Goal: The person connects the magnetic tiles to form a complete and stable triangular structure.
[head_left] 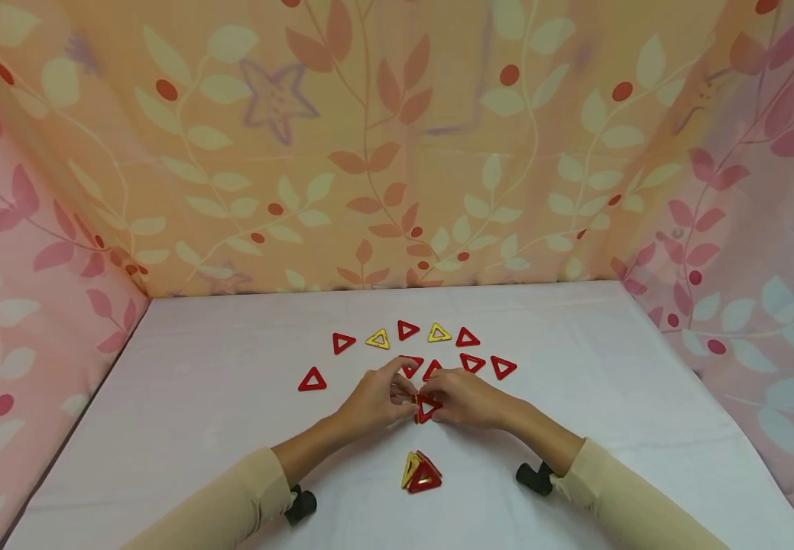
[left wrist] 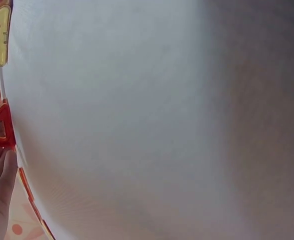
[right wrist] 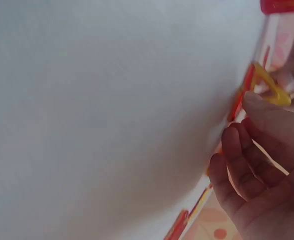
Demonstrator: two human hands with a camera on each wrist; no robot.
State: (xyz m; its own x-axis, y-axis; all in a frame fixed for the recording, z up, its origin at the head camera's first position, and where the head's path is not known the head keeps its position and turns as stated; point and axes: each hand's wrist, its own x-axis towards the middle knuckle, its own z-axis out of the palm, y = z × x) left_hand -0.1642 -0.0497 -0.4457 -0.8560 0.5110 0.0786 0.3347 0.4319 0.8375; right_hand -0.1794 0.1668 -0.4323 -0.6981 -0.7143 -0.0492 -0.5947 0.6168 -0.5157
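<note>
Both hands meet over the middle of the white table, around a small cluster of upright triangular magnetic tiles. A red triangular tile [head_left: 428, 408] in it faces me; a yellow triangular tile [right wrist: 272, 90] of the cluster shows in the right wrist view. My left hand [head_left: 377, 396] grips the cluster from the left, thumb nearest me. From the right, my right hand [head_left: 468, 399] pinches it, the thumb against a red edge in the right wrist view. Which tile each hand holds is partly hidden. Nearer me stands a built piece [head_left: 422, 473] of red and yellow tiles.
Loose red and yellow triangles lie beyond the hands, among them a yellow tile [head_left: 439, 333], a red tile [head_left: 503, 367] and a red tile [head_left: 312, 380] at the left. Patterned cloth [head_left: 397, 153] walls the white table [head_left: 163, 458] at back and sides.
</note>
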